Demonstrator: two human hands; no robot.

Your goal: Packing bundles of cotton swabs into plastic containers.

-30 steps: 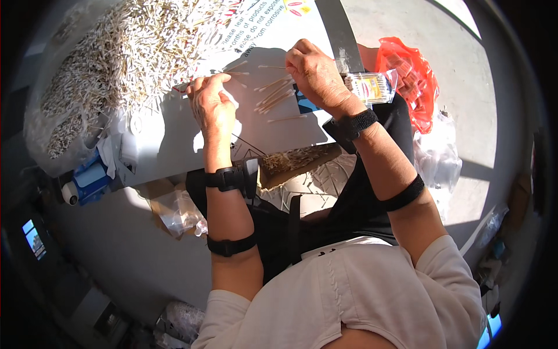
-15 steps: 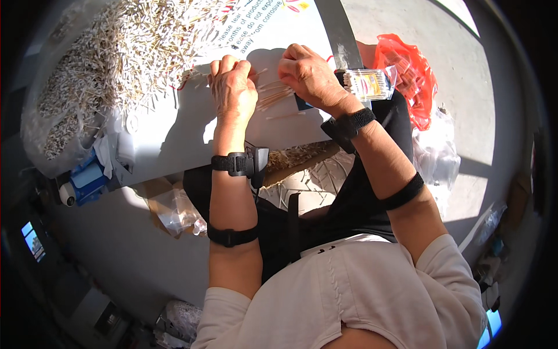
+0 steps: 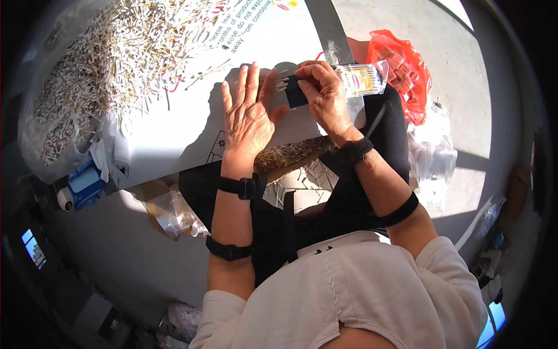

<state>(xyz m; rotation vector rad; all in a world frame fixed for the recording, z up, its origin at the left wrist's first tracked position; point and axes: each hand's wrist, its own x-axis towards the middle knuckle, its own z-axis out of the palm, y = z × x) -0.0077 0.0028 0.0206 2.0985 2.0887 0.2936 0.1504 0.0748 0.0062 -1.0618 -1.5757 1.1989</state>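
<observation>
My left hand (image 3: 250,113) is open over the white table, palm down with its fingers spread. Just beyond its thumb and index finger, the tips of several cotton swabs (image 3: 281,85) show against a dark flat piece (image 3: 295,96). Curled at the right side of that piece is my right hand (image 3: 323,96), thumb and fingertips drawn together; what they pinch, if anything, is hidden. Beside its knuckles, at the table's right edge, lies a clear pack of cotton swabs (image 3: 361,80) with a yellow label.
A big heap of loose cotton swabs (image 3: 139,52) spills from a clear bag across the far left of the table (image 3: 160,157). Off the right edge stand a red plastic bag (image 3: 401,75) of small packs and a clear bag (image 3: 433,142). A blue-and-white object (image 3: 84,183) sits at the left corner.
My left hand has uncurled and spread its fingers, shifting right and nearer to me. The loose swabs between my hands are now mostly out of sight, and more of the dark piece shows.
</observation>
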